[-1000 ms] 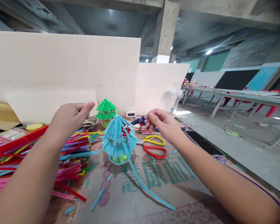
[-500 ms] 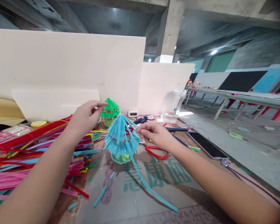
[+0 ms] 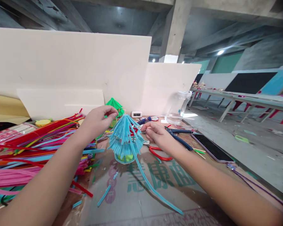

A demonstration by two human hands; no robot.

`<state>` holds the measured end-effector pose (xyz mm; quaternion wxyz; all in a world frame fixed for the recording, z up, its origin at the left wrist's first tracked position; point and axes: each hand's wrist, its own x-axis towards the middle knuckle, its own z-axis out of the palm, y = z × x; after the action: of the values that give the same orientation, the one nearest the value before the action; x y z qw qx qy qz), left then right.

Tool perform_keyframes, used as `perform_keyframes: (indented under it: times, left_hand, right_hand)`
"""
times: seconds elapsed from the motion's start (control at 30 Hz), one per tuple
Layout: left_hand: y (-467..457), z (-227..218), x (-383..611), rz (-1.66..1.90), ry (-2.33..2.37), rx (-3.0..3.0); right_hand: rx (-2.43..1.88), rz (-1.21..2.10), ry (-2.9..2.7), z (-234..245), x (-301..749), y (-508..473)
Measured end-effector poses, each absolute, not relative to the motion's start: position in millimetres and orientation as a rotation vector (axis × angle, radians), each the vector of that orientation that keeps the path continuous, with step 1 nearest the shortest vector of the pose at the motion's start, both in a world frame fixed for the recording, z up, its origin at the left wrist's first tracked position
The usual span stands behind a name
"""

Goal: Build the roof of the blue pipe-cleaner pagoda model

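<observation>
Head view, near to far, everything placed by the blue tower (image 3: 125, 138) of fuzzy craft wire standing mid-table.

Nearest, in front of the tower and running off to its right: one long blue wire (image 3: 155, 192), trailing from the roof down across the printed table cover (image 3: 132, 207). In front and slightly left: short blue offcuts (image 3: 103, 195). Left of the tower: a big heap of coloured wires (image 3: 37, 147).

At the tower itself: left hand (image 3: 97, 121) just left of the peak, thumb and forefinger drawn into a near-closed pinch; hold on any strand impossible to tell. Right hand (image 3: 157, 134) against the right side of the roof, fingertips bunched tight at the strands there; actual grip on one impossible to tell.

Right of the tower, partly under that hand: red scissors (image 3: 153, 148). Further right: blue-handled pliers (image 3: 179, 138), then a phone (image 3: 211, 147).

Behind the tower: a green tower (image 3: 116, 105), partly hidden by the left hand; a small clock (image 3: 136, 114); a clear jar (image 3: 179, 105); white boards (image 3: 73, 62) upright at the back.
</observation>
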<state>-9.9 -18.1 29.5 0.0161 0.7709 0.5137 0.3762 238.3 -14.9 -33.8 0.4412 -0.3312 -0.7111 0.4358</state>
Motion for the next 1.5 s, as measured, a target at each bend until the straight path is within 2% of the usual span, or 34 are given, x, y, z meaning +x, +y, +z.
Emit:
perform_keyframes:
  times: [0.37, 0.83, 1.0, 1.2, 1.5]
  left_hand:
    - [-26, 34, -11, 1.363, 1.6, 2.238]
    - [-18, 29, -14, 1.34, 1.505, 2.26]
    - [-23, 31, -12, 1.244, 1.551, 2.23]
    - [-28, 35, -11, 1.282, 1.677, 2.256]
    - [-22, 33, -14, 1.256, 1.74, 2.367]
  right_hand:
    - [-0.9, 0.961, -1.807, -29, 242, -10]
    - [-0.865, 0.934, -1.761, -29, 239, -18]
    - [-1.032, 0.869, -1.822, -25, 239, -19]
    - [-1.022, 0.811, -1.952, -28, 240, -22]
    - [-0.968, 0.912, -1.793, -24, 242, -18]
